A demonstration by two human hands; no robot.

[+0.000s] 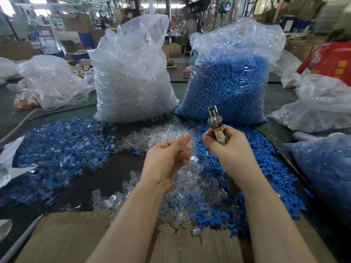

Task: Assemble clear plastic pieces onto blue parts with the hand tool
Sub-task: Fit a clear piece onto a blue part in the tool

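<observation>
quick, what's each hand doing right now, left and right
Left hand: fingers loosely curled over the clear pieces; whether it holds one cannot be told.
Right hand: gripping the hand tool, head pointing up.

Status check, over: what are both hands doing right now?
Right hand grips the hand tool, raised. Left hand holds a clear piece in its fingers. Loose blue parts below, nothing in the way.

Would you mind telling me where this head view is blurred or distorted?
Head view: the wide-angle lens bends the edges, and the background factory hall is soft with blur; the centre is sharper, showing the right hand gripping the metal hand tool, while glare streaks the tall clear plastic bag of transparent pieces.
</observation>
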